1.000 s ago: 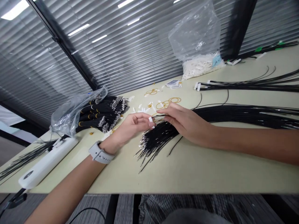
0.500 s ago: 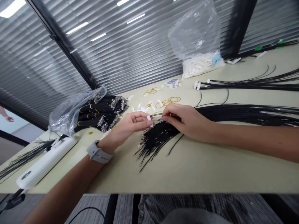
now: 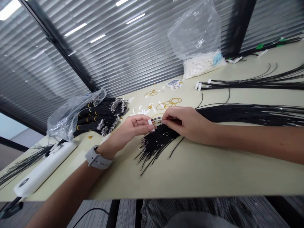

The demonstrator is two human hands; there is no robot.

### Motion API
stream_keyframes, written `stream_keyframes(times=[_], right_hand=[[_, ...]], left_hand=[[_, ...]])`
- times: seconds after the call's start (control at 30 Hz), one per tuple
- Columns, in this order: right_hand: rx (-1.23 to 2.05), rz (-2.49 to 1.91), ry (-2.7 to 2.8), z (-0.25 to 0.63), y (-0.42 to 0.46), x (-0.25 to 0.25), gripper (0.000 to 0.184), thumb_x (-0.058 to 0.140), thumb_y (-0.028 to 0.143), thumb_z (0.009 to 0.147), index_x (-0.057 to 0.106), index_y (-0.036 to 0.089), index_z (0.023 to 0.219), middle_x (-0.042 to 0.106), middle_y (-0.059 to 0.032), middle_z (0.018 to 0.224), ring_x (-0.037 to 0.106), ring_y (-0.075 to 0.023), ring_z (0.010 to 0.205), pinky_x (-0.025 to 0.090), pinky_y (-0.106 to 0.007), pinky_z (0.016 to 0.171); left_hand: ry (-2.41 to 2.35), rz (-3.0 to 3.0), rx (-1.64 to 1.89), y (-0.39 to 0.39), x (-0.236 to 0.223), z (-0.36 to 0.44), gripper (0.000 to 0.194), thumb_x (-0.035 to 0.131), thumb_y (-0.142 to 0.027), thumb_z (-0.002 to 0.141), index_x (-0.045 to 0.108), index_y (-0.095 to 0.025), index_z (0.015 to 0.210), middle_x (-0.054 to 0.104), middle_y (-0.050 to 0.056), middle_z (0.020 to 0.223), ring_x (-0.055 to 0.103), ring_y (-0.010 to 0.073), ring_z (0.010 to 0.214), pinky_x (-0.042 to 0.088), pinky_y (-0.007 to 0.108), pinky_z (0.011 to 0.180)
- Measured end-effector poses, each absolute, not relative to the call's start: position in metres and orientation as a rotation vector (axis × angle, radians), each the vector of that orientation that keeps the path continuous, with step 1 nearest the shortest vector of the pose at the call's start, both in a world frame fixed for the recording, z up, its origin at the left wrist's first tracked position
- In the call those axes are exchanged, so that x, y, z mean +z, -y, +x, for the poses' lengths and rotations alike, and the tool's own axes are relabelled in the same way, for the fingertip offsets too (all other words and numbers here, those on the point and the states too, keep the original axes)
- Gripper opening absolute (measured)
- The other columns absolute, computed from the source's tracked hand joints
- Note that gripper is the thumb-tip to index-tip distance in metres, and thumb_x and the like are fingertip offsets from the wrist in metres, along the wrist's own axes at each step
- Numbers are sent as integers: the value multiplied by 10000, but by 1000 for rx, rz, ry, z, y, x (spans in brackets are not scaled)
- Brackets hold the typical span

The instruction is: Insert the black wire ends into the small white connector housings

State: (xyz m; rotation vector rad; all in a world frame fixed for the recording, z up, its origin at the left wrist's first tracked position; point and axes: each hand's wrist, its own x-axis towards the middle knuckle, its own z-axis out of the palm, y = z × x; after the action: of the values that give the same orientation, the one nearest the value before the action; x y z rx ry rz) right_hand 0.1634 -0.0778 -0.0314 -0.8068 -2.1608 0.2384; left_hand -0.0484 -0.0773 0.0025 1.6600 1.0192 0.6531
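Observation:
Between the thumb and fingers of my left hand (image 3: 133,129) is a small white plastic connector (image 3: 150,124). Thin black cables (image 3: 157,119) run from it to my right hand (image 3: 184,122), whose thumb and forefinger are pinched on them. The two hands are close together, just above the near end of a thick bundle of black cables (image 3: 237,114). The loose ends of that bundle fan out below my hands, with small metallic tips. How the cables meet the connector is hidden by my left fingers.
Yellow rubber bands (image 3: 169,103) and loose white pieces (image 3: 143,111) lie behind my hands. A clear bag of white parts (image 3: 204,65) stands by the blinds. Tied black cable coils (image 3: 95,117) and a white power strip (image 3: 45,169) are at left; connectorised cables (image 3: 237,85) lie back right.
The view has shifted slightly. My right hand's fingers have drawn a little closer together on the cables; my left hand keeps its pinch on the connector. A person's hand at far left is gone from view.

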Motion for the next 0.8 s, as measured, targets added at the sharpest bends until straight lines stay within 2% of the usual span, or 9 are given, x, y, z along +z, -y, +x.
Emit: stream_keyframes(times=[0.37, 0.57, 0.8], right_hand=[[147, -778, 2216, 163, 75, -34, 131, 444, 182, 834, 529, 129, 750, 519, -5, 694, 412, -84, 630, 308, -212, 598], [113, -734, 2259, 163, 75, -38, 158, 406, 194, 853, 516, 125, 762, 521, -20, 739, 427, -92, 655, 328, -226, 616], [132, -692, 2247, 162, 75, -37, 124, 407, 167, 838, 487, 130, 751, 502, -7, 715, 408, -88, 641, 324, -222, 607]], left_hand=[[-1141, 1631, 778, 83, 1, -40, 232, 754, -209, 619, 637, -127, 802, 666, 22, 780, 622, 98, 740, 487, 207, 735], [-1191, 1633, 777, 88, 2, -36, 223, 756, -212, 616, 653, -134, 798, 666, 19, 755, 617, 80, 706, 478, 161, 675], [-1123, 1583, 736, 85, -1, -39, 229, 734, -199, 657, 621, -124, 841, 656, 25, 753, 613, 79, 710, 472, 165, 706]])
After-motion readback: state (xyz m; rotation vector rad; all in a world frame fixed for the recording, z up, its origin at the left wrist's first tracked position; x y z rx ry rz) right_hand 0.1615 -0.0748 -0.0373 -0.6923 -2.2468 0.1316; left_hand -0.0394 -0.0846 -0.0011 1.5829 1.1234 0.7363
